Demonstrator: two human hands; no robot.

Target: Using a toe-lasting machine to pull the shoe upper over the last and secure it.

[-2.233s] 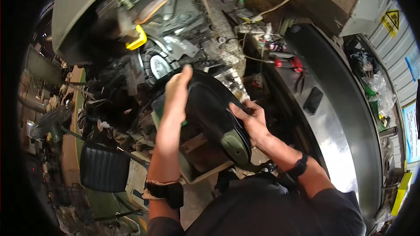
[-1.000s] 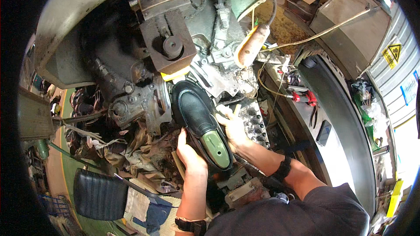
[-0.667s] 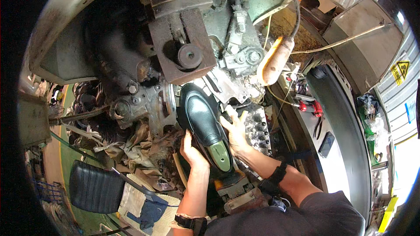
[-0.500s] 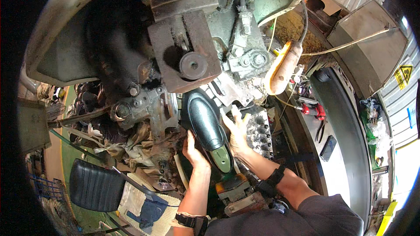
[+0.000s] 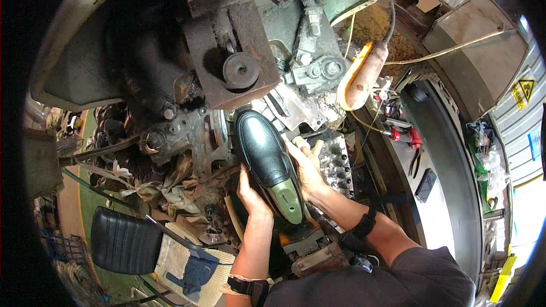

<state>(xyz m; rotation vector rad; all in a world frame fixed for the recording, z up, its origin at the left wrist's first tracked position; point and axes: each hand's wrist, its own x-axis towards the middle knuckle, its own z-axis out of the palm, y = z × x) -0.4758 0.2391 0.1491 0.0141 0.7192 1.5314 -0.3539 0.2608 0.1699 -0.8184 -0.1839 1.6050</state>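
A black leather shoe upper [image 5: 259,146] is stretched over a green shoe last [image 5: 286,202]. Its toe points away from me, beneath the front of a greasy machine. My left hand [image 5: 251,194] is closed along the left side, with its fingers partly hidden under the shoe. On the right side my right hand [image 5: 307,171] grips it, and pale coverings show on some fingertips. Just beyond the toe is the machine's dark metal block [image 5: 227,59] with a round knob [image 5: 241,70]. Metal clamp parts [image 5: 187,136] flank the shoe on the left.
A work lamp [image 5: 364,82] hangs at the right of the machine. Further right, a bench [image 5: 438,222] carries a red tool [image 5: 405,136] and a phone [image 5: 425,185]. At lower left stands a black chair [image 5: 124,241]. Studs [image 5: 339,165] line a plate beside my right hand.
My right hand has closed in against the shoe's right side. The shoe has shifted slightly up and has turned a little, showing more of its top. The view has moved slightly.
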